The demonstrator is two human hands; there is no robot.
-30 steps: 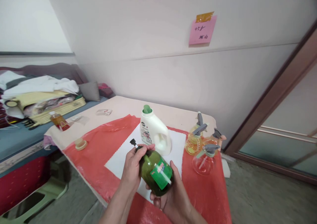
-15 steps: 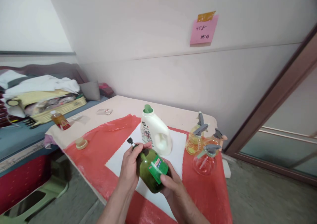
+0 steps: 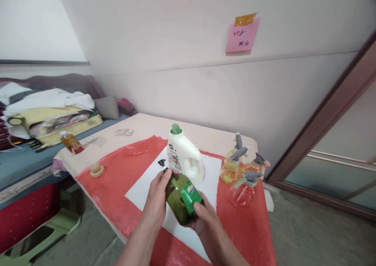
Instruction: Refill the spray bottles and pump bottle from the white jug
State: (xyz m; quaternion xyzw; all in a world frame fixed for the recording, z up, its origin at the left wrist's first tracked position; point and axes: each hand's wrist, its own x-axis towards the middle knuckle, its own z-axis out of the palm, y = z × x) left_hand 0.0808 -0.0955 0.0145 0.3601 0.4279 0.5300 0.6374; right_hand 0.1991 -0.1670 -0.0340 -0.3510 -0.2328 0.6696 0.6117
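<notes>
Both my hands hold a dark green pump bottle (image 3: 179, 200) with a green label, tilted over the table's near edge. My left hand (image 3: 156, 203) wraps the bottle's neck just below the black pump head (image 3: 161, 163). My right hand (image 3: 205, 223) cradles the bottle's bottom from below. Just behind the bottle stands a white detergent jug (image 3: 185, 160) with a green cap, on a white sheet (image 3: 147, 185) laid over a red plastic cover (image 3: 117, 176).
Three clear spray bottles (image 3: 239, 172) with grey triggers stand at the table's right end. A small amber bottle (image 3: 69, 142) and a tape roll (image 3: 96, 169) sit at the left. A bed piled with clothes (image 3: 44, 109) lies left; a door frame (image 3: 323, 113) is right.
The green bottle has turned in my hands, its pump head swinging up and right toward the white jug. My right hand has shifted lower under the bottle's base.
</notes>
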